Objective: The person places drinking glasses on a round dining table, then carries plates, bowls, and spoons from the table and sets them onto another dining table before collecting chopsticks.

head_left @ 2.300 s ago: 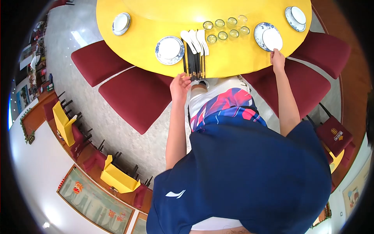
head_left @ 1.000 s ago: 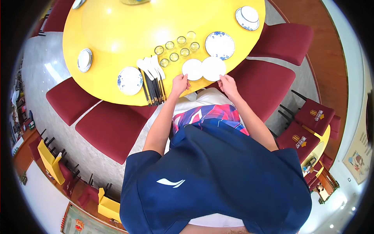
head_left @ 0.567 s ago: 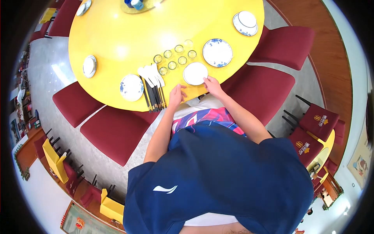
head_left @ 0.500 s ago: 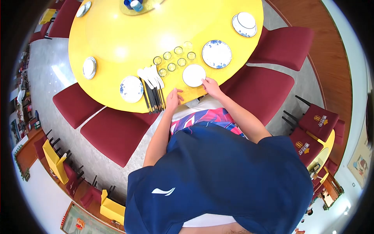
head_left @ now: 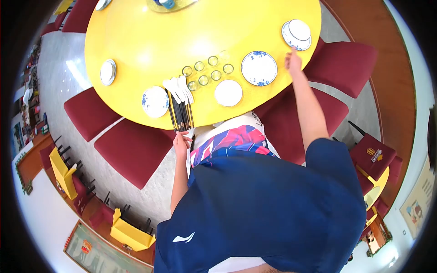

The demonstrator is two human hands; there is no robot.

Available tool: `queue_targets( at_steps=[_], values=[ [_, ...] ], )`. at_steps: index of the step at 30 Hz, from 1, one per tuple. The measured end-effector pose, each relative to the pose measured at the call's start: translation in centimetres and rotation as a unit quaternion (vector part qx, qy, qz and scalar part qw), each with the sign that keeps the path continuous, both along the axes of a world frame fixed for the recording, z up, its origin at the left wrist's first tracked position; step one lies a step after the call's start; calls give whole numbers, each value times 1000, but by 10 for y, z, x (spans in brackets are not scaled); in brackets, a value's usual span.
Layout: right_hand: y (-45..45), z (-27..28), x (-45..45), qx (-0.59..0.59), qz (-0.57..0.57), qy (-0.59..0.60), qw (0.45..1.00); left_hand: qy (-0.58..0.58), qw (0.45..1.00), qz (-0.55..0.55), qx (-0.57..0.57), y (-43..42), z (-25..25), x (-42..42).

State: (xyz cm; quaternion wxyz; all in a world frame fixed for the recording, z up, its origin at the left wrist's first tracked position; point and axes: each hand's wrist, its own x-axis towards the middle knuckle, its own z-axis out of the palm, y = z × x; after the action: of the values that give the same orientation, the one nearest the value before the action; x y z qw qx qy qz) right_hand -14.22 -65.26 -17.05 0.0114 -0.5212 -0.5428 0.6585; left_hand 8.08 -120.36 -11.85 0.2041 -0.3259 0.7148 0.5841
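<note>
Nearest the body, in front of the navy shirt (head_left: pixel 259 200), the left hand (head_left: pixel 182 140) is at the table edge, lower left of the white plate (head_left: pixel 228 93). Its fingers are loosely curled and slightly apart, right by the near ends of the black chopsticks (head_left: pixel 182 116); whether they touch, I cannot tell. The chopsticks lie left of the white plate in a loose bundle, with the white spoons (head_left: pixel 178 88) across their far ends.

The white plate lies flat on the yellow table (head_left: pixel 136 98). Farther left of it, past the chopsticks, is 1 blue-patterned plate (head_left: pixel 155 102). Beyond it and to its left stand 8 glasses (head_left: pixel 203 80) in 2 rows. Just beyond it to the right is the larger floral plate (head_left: pixel 259 68).

Farther right, the right hand (head_left: pixel 294 62) is blurred, fingers partly bent, at the near rim of the stacked dishes (head_left: pixel 297 35); I cannot tell whether they grip it. Farthest from the white plate, a blue object (head_left: pixel 167 3) sits on the round centrepiece (head_left: pixel 182 5).
</note>
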Motion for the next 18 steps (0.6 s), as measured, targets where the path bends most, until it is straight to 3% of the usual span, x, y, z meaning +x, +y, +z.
queue_targets(
  at_steps=[2,11,18],
  values=[
    [43,-14,-30,-64,-32,47,996,-6,1000,17,-18,-8,0,18],
    [73,-45,-84,-34,-69,34,996,-24,986,157,-49,-29,25,52],
    [-9,8,-24,-69,28,149,986,17,988,145,-53,-62,26,1]
  ],
)
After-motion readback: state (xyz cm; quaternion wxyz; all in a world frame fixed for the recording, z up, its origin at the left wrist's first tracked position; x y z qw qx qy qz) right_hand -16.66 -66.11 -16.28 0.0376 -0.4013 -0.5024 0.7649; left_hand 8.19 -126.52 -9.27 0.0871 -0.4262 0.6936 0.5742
